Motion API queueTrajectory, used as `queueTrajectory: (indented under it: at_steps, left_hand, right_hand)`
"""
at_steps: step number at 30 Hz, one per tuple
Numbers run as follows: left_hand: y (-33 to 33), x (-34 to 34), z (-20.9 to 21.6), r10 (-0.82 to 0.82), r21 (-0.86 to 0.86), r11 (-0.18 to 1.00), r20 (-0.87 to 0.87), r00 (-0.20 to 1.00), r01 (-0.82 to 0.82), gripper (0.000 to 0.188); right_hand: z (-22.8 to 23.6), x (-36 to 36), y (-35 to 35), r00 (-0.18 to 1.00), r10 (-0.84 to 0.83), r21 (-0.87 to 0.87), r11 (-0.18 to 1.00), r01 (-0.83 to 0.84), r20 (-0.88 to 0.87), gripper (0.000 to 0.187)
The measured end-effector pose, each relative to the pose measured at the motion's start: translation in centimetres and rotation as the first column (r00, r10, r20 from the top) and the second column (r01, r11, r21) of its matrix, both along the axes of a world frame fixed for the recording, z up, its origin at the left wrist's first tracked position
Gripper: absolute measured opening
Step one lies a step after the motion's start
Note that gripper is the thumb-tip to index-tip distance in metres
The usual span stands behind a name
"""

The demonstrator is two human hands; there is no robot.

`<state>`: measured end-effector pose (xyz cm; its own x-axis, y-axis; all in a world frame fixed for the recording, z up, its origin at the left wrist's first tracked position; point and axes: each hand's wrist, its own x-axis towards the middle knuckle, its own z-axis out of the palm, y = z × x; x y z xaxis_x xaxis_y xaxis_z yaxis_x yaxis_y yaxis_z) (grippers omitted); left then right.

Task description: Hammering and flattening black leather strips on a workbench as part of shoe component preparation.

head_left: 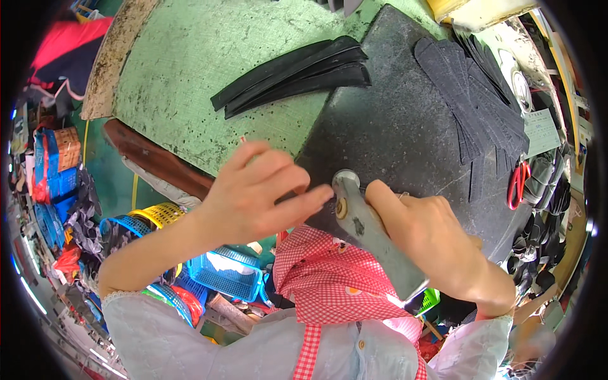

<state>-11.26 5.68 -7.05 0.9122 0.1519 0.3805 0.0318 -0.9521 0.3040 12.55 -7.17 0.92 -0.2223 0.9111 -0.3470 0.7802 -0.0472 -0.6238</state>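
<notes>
My left hand is raised over the near edge of the work surface, slightly blurred. Its fingers are curled and the thumb stretches toward the rounded tip of a grey metal machine arm. A tiny red-and-white tip shows beyond the knuckles; what the fingers hold is hidden. On the other side of the metal arm, my right hand is closed, thumb against the arm's edge, its fingertips out of sight underneath. Long black strips lie fanned on the green board, and dark grey strips are piled at the right.
The green board adjoins a dark slab. Red-handled scissors and a pale green paper slip lie at the right edge. Blue baskets and a yellow basket stand lower left. A red checked apron covers my front.
</notes>
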Motion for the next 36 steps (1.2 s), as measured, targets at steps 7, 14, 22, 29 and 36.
queueTrajectory:
  at_steps: [7, 14, 22, 29, 36]
  left_hand:
    - [-8.6, 2.8, -1.6, -0.104, -0.391, 0.914, 0.038, 0.994, 0.111, 0.029]
    - [-1.3, 5.6, -0.7, 0.214, -0.067, 0.976, 0.068, 0.975, -0.209, 0.036]
    - [-0.4, 17.0, 2.4, 0.094, -0.084, 0.993, 0.161, 0.982, -0.082, 0.047]
    - [0.7, 22.8, 1.6, -0.107, -0.001, 0.994, 0.281, 0.954, 0.112, 0.025]
    - [-3.8, 14.9, 2.5, -0.267, -0.248, 0.94, -0.112, 0.957, 0.233, 0.018]
  right_hand:
    - [0.7, -0.4, 1.5, 0.993, -0.004, 0.068, 0.998, 0.012, -0.116, 0.02]
    - [-0.4, 5.0, -3.1, 0.917, -0.288, 0.246, 0.901, 0.357, -0.277, 0.022]
    - [-1.7, 11.1, -11.5, 0.723, -0.679, 0.229, 0.69, 0.687, -0.125, 0.023]
    - [-2.1, 10.7, -11.2, 0.755, -0.634, 0.354, 0.676, 0.646, -0.168, 0.021]
    - [-0.6, 11.0, -12.3, 0.741, -0.654, 0.127, 0.731, 0.671, -0.151, 0.014]
